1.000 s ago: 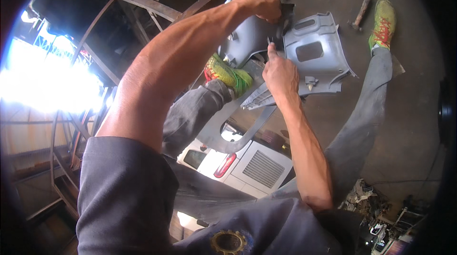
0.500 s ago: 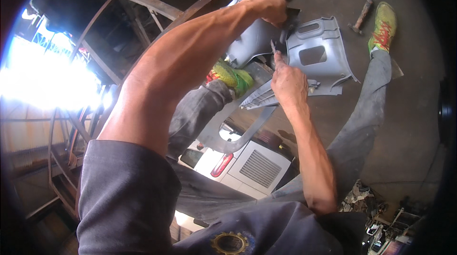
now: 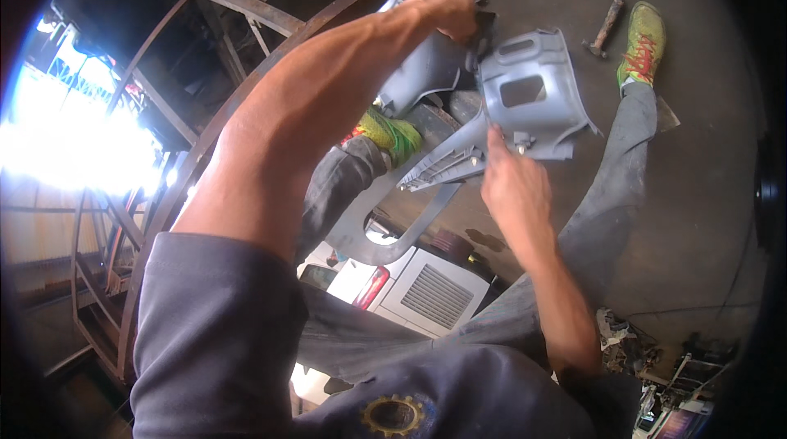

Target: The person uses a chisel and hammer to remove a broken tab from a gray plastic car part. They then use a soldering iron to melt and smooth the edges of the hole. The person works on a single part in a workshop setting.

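Upper centre of the frame: the left hand [image 3: 447, 9] grips the top edge of a grey plastic panel [image 3: 525, 95]; the right hand [image 3: 512, 181] pinches its lower edge. Open concrete floor [image 3: 697, 193] lies at right.

Grey short-sleeved shirt [image 3: 221, 332] with gear emblem [image 3: 392, 414], grey trousers [image 3: 623, 168], 2 yellow-green sneakers [image 3: 642, 41].

Workshop it was, bare concrete floor [image 3: 705, 193], rusty steel frames [image 3: 246, 13], hammer [image 3: 605, 26] lying loose, scrap clutter [image 3: 656, 357] by the edge.
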{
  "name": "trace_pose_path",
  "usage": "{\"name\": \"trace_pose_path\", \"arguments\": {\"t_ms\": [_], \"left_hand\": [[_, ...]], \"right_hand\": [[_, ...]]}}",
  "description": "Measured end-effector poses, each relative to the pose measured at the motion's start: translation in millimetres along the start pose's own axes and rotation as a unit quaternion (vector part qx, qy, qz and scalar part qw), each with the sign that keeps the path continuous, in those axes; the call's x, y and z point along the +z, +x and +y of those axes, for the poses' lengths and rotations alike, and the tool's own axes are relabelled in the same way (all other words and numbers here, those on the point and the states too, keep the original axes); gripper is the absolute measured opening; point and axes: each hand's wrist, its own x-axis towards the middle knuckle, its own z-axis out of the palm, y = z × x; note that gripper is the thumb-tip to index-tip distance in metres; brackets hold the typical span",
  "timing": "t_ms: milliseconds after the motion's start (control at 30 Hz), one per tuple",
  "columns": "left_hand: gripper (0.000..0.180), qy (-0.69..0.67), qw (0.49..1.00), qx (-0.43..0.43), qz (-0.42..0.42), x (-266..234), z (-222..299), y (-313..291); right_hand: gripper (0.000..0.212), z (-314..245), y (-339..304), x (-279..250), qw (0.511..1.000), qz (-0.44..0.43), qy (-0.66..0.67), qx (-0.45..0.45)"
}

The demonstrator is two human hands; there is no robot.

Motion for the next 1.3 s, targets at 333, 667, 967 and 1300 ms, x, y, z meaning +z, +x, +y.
{"name": "trace_pose_path", "arguments": {"t_ms": [333,667,967,1300], "left_hand": [[0.061,-0.112,0.983,0.059,0.131,-6,-13,-24],[0.05,-0.308,0.9,-0.205,0.231,14,-156,-285],[0.037,-0.464,0.783,-0.365,0.196,282,-177,-471],[0.04,-0.659,0.685,-0.15,0.273,58,97,-299]], "right_hand": [[0.04,59,-106,-85,0.934,0.315,0.157,0.062],[0.016,212,-171,-263,0.756,0.538,0.329,0.174],[0.022,319,-205,-189,0.908,0.161,0.102,0.372],[0.029,417,-458,-247,0.909,0.185,-0.118,0.353]]}}
